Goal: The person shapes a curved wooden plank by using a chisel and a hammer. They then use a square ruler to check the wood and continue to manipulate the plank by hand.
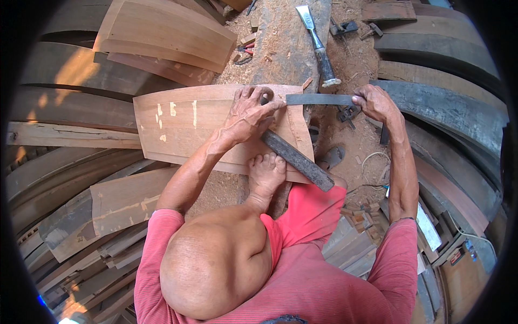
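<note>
One chisel [318, 47] at upper centre; around the middle, one flat dark strip [321, 99], one thick dark bar [298, 161], one wooden panel [183, 129] and one bare foot [265, 175]. Stacked boards [70, 108] at left and right overlap too much to count.

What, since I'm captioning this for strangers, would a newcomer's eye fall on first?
Near the centre, the left hand grips a slanting dark bar, while to its right the right hand holds a grey strip by one end. Beside the bar, a bare foot rests on the wide panel. Farther up, a chisel lies along the plank.
</note>
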